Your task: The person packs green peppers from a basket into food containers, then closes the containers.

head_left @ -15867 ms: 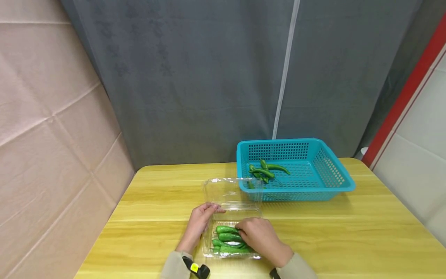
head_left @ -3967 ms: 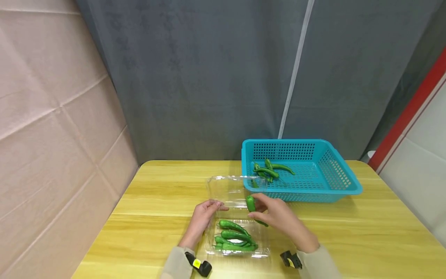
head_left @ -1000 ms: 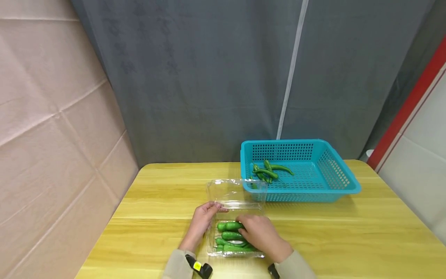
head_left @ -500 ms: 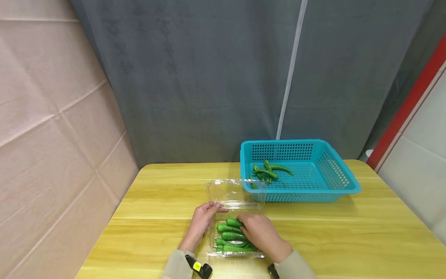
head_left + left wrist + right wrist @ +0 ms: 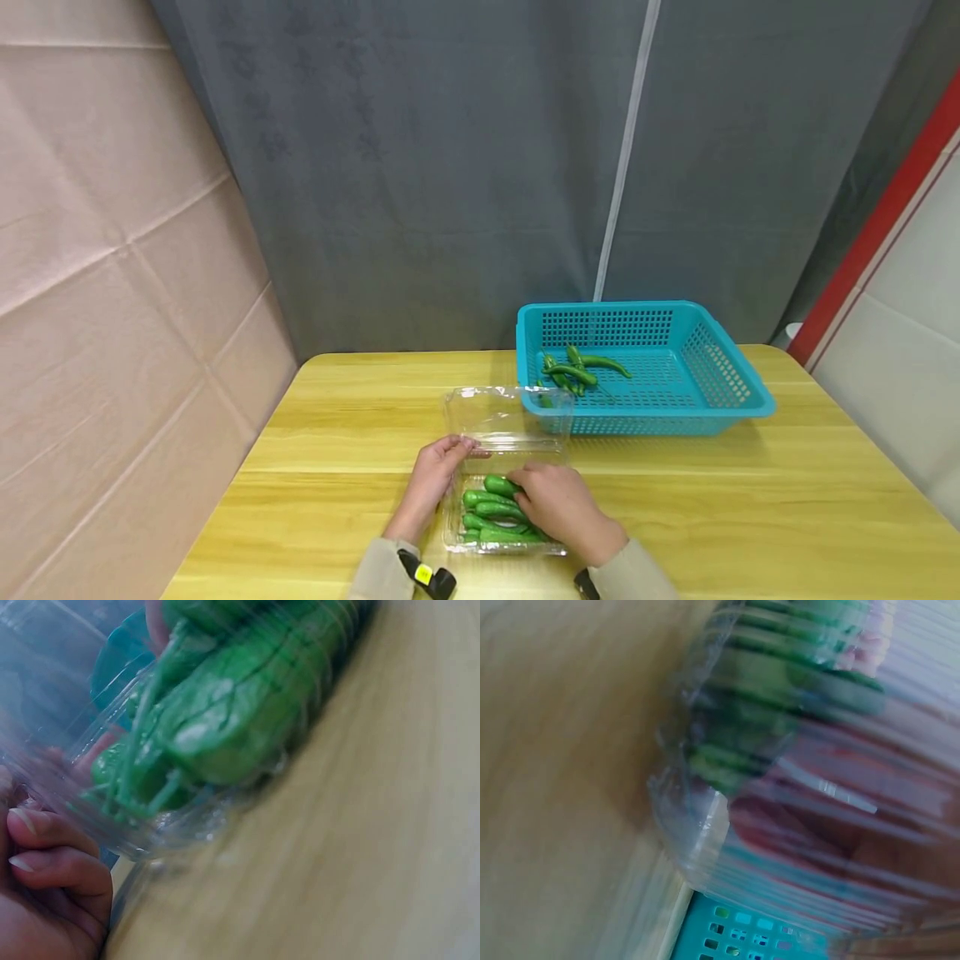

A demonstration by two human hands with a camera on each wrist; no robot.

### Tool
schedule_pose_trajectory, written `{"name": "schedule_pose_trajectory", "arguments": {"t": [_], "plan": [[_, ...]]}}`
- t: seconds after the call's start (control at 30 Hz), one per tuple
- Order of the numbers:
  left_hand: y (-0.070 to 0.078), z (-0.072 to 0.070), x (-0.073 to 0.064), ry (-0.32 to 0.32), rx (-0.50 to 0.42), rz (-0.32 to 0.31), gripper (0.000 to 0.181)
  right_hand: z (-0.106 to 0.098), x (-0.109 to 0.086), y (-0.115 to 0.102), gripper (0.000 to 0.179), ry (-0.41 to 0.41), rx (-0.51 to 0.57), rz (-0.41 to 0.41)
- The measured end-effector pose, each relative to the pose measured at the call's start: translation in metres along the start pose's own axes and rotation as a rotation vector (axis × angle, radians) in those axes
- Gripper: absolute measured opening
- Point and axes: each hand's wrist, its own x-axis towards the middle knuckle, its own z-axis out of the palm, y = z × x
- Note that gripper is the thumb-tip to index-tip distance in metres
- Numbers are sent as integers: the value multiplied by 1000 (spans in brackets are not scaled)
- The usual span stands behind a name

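A clear plastic clamshell container (image 5: 506,417) stands with its lid raised, and several green peppers (image 5: 495,510) lie side by side in its base. My left hand (image 5: 431,479) pinches the container's left edge near the hinge; the left wrist view shows curled fingers (image 5: 64,859) at the plastic. Reaching into the base, my right hand (image 5: 558,504) has its fingers on the rearmost green pepper (image 5: 498,485), whose right end they hide. In the right wrist view the ribbed plastic wall (image 5: 780,825) covers the right hand, and the picture is blurred.
A turquoise perforated basket (image 5: 645,412) stands behind and to the right, with several green peppers (image 5: 573,373) at its left side. The raised lid overlaps its front left corner in the head view. Underneath is a wooden table (image 5: 337,433), with a grey curtain (image 5: 420,183) behind.
Four seconds ago my right hand held a pepper above the container; now that hand is down in the base. The rearmost peppers have shifted slightly toward the front. My left hand stays put.
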Motion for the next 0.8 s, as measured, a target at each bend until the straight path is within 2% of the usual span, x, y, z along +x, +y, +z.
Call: {"name": "schedule_pose_trajectory", "arguments": {"t": [0.17, 0.37, 0.8], "plan": [[-1, 0, 0, -2, 3, 2, 27, 1, 0, 0, 25, 5, 5, 13], [-1, 0, 1, -7, -2, 4, 28, 2, 0, 1, 19, 9, 17, 12], [-3, -1, 2, -4, -11, 8, 29, 0, 0, 2, 31, -10, -12, -45]]}}
